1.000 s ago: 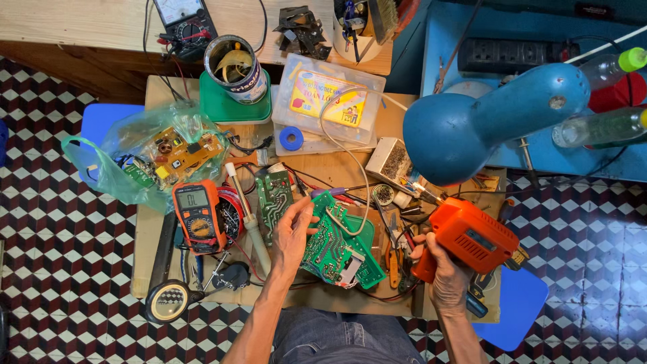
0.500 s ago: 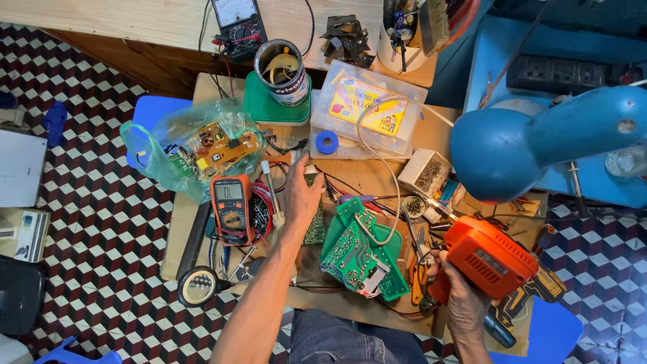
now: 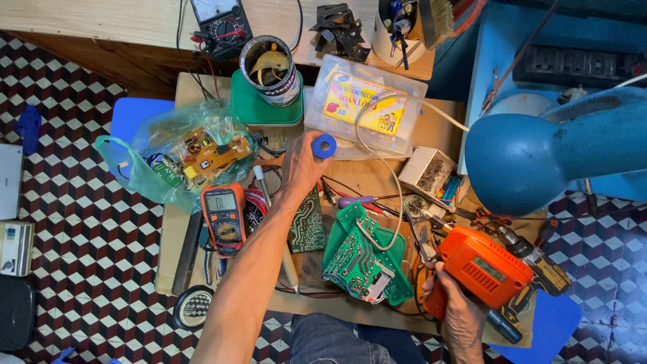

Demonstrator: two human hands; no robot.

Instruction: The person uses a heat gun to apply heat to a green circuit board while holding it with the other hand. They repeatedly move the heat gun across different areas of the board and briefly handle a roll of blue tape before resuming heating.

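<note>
Reaching fwd: left hand point(image 3: 301, 168) moved off green board point(image 3: 357, 253) to blue tape roll point(image 3: 324, 145), fingers closing on it; right hand point(image 3: 453, 311) grips orange drill point(image 3: 482, 268).

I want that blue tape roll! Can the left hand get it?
Probably yes. The left hand already reaches up the bench, fingertips at the blue tape roll, with nothing lying between them.

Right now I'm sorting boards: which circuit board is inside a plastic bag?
The yellow-brown circuit board, inside the clear green bag; the green boards lie bare on the table.
</note>
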